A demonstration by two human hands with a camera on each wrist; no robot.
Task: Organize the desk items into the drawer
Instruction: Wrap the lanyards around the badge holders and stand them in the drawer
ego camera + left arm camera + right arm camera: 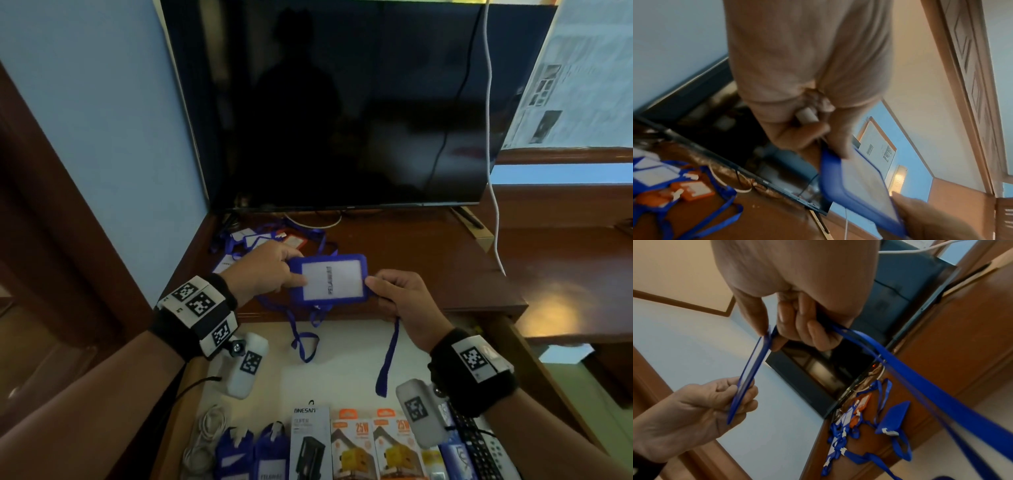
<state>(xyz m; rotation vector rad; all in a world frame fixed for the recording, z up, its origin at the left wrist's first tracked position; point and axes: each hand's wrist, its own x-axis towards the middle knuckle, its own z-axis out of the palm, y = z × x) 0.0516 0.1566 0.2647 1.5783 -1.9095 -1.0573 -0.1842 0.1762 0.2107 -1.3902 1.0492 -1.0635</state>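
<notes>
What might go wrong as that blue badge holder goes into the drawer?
The lanyard dangling from the blue badge holder, pinched between the left hand and right hand, may snag on the desk edge. It may also drag the badge pile along, if tangled with it.

"ONESAM" and "SUPER" on black-and-white box (310,442); "25W" on each of two orange boxes (352,445); "LUX" on blue packet (460,460).

The badge holder (327,278) looks like smooth blue plastic around a matt white paper card, its lanyard (387,356) flat woven cloth, above the glossy brown wooden desk (411,260), behind which the television screen (342,102) shines dark and glassy.
</notes>
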